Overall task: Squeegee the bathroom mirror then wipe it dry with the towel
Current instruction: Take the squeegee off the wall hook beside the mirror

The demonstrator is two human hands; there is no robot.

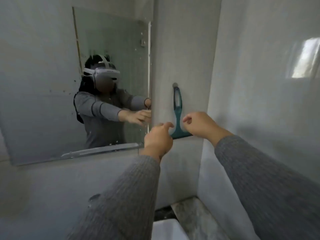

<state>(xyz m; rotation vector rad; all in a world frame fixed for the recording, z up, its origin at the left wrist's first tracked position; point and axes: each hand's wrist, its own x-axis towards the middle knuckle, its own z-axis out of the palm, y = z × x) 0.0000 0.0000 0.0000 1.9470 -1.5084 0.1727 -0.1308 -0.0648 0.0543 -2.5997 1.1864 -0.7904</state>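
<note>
A teal squeegee (178, 115) hangs by its looped handle from a wall hook (175, 84), just right of the droplet-spotted mirror (69, 84). Both hands flank the squeegee's blade end: the left hand (158, 138) and right hand (201, 125) are loosely curled, gripping nothing. No towel is visible. Pulling the squeegee outward rather than lifting the loop clear could likely snag it on the hook or drop it toward the sink (166, 229) below.

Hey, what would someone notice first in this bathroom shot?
A teal plastic squeegee hangs from a wall hook at centre, with the left hand and right hand reaching toward its blade. On the left, the droplet-spattered wall mirror reflects the person.
</note>
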